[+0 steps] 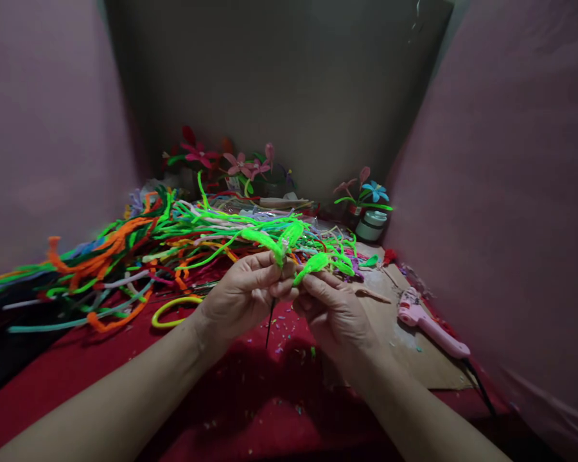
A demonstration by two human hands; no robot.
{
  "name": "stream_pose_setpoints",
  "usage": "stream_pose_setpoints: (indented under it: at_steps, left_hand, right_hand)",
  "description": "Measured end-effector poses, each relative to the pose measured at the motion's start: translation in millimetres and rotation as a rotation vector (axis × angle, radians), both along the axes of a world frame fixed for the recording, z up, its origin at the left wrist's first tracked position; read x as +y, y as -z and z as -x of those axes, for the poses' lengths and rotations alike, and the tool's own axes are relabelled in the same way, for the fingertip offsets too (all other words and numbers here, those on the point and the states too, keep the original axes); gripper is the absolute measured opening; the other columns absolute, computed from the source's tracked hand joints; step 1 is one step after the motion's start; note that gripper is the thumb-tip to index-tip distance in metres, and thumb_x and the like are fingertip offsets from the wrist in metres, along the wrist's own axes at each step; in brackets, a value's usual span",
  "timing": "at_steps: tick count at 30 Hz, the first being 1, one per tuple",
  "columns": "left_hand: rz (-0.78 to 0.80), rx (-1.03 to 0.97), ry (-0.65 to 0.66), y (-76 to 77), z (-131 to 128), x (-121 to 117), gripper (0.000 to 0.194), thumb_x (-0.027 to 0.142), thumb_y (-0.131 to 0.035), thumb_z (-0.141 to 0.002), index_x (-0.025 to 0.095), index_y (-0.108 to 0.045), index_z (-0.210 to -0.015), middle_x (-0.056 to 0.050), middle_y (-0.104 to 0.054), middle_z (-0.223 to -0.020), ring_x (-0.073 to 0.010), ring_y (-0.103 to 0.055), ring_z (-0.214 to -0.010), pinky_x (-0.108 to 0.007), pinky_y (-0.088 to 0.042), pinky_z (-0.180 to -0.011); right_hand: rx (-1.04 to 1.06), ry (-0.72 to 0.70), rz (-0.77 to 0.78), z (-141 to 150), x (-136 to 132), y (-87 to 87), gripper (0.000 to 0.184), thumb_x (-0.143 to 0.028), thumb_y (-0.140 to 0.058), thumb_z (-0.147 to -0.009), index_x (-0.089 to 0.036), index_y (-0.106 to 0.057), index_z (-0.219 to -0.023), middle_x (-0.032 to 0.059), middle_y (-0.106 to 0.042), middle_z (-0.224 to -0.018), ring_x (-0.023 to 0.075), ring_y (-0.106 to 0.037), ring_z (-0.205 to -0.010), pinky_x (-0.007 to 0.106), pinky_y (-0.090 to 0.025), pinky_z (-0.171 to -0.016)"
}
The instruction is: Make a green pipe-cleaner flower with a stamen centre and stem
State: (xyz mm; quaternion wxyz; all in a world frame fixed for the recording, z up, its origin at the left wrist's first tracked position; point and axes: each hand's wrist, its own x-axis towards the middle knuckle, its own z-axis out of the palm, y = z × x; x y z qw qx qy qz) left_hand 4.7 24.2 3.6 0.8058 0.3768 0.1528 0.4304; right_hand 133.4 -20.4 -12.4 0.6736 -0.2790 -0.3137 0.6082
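Note:
My left hand pinches the base of a bright green pipe-cleaner flower, whose fuzzy petals spread above the fingers. A thin dark stem hangs down below this hand. Close beside it, my right hand is closed on a separate-looking green pipe-cleaner petal, its looped end pointing up and to the right. The fingertips of both hands nearly meet, so the spot where petal and flower come together is partly hidden.
A heap of colourful pipe cleaners covers the left and back. Yellow-handled scissors lie left of my hands. On the right, a pink glue gun rests on cardboard. Finished flowers and a small jar stand behind.

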Motion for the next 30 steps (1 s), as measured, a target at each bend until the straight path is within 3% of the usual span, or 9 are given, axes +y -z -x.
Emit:
stream_pose_setpoints:
  at_steps: [7, 11, 15, 20, 30]
  left_hand:
    - [-0.004, 0.007, 0.011, 0.2, -3.0, -0.6, 0.025, 0.02, -0.079, -0.056, 0.011, -0.067, -0.076, -0.003, -0.064, -0.07, -0.0125, -0.06, -0.067, -0.025, -0.05, -0.066]
    - [-0.029, -0.014, -0.047, -2.3, -1.9, 1.3, 0.021, 0.016, -0.08, -0.055, 0.011, -0.068, -0.071, -0.002, -0.063, -0.068, -0.0085, -0.056, -0.063, -0.019, -0.047, -0.06]
    - [-0.119, 0.027, -0.042, -2.1, -0.1, 3.8, 0.012, 0.016, -0.075, -0.062, 0.01, -0.067, -0.068, -0.001, -0.062, -0.064, -0.0064, -0.052, -0.058, -0.016, -0.042, -0.054]
    - [-0.164, 0.102, -0.083, 0.7, -1.7, 3.1, 0.005, 0.014, -0.07, -0.068, 0.011, -0.067, -0.071, -0.003, -0.064, -0.069, -0.0092, -0.055, -0.062, -0.021, -0.043, -0.063]
    - [-0.16, 0.128, -0.157, 1.0, -4.0, 3.1, 0.005, 0.013, -0.071, -0.065, 0.013, -0.067, -0.069, -0.001, -0.064, -0.066, -0.011, -0.055, -0.062, -0.026, -0.041, -0.07]
  right_hand:
    - [-0.051, 0.017, -0.016, -0.1, 1.7, -9.3, 0.008, -0.016, -0.071, -0.061, -0.015, -0.064, -0.064, -0.0035, -0.053, -0.055, 0.0065, -0.042, -0.047, 0.021, -0.032, -0.047]
    - [-0.14, 0.145, -0.059, -2.3, -1.3, -16.6, 0.008, -0.016, -0.07, -0.062, -0.015, -0.062, -0.063, -0.0053, -0.05, -0.053, 0.0048, -0.037, -0.045, 0.02, -0.027, -0.045]
    - [-0.297, 0.258, -0.137, -0.1, -5.8, -21.6, 0.004, -0.017, -0.067, -0.066, -0.016, -0.066, -0.07, -0.0047, -0.055, -0.059, 0.0051, -0.035, -0.048, 0.021, -0.028, -0.046]
    - [-0.343, 0.261, -0.115, 9.4, -8.2, -27.1, 0.002, -0.017, -0.067, -0.065, -0.018, -0.067, -0.067, -0.0044, -0.057, -0.059, 0.0059, -0.036, -0.048, 0.023, -0.032, -0.049]
    - [-0.334, 0.247, -0.062, 11.2, -6.5, -29.7, 0.004, -0.017, -0.067, -0.064, -0.016, -0.064, -0.066, -0.006, -0.051, -0.054, 0.0047, -0.035, -0.045, 0.021, -0.029, -0.045]
